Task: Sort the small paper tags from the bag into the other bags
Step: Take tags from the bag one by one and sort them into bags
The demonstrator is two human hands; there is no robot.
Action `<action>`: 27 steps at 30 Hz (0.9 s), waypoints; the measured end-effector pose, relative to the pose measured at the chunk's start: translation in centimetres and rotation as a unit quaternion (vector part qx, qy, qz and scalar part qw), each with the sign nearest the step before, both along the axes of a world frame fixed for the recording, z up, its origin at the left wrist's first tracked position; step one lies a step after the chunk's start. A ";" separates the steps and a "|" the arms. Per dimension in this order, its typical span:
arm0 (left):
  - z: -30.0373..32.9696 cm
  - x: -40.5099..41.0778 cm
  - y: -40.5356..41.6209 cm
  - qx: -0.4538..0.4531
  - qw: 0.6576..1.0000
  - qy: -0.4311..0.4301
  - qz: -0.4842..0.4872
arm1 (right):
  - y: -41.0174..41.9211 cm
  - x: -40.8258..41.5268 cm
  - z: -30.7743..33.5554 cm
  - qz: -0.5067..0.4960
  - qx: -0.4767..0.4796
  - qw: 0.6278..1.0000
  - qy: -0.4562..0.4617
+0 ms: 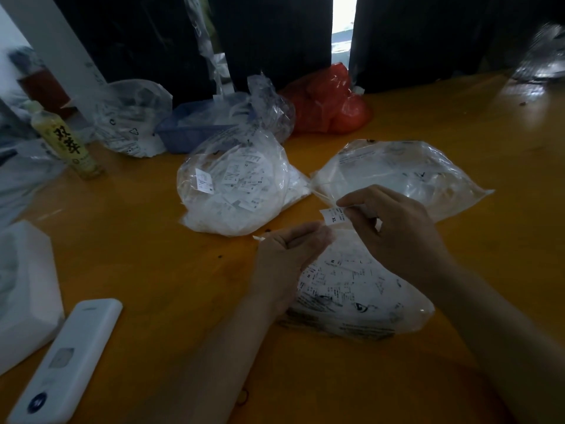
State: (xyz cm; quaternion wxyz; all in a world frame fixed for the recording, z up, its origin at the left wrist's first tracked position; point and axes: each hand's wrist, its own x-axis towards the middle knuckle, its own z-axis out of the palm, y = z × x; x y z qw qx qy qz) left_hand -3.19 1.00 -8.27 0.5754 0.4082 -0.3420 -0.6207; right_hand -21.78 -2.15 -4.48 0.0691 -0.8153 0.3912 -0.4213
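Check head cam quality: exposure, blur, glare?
Head view: dim and underexposed, blown-out window gap at top; edges smeared and bent by the wide lens, bottle soft; glare on the table far right; XL tag in the right hand legible.

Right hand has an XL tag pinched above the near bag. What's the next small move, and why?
Probably carry the XL tag away from the near bag toward the far right bag, the closer of the two beyond. The right hand pinches the tag clear above the table, and the left hand grips the near bag's mouth. Which bag takes XL isn't readable, so check first.
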 end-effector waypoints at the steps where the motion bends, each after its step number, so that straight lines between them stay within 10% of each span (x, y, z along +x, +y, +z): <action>1: 0.0 0.0 0.0 0.001 1.000 0.000 0.004 | 0.0 0.0 0.0 0.004 0.001 1.000 0.003; 27: -0.1 0.1 0.5 -0.020 0.991 -0.115 0.066 | -0.3 -0.2 -0.4 0.014 0.076 0.997 0.026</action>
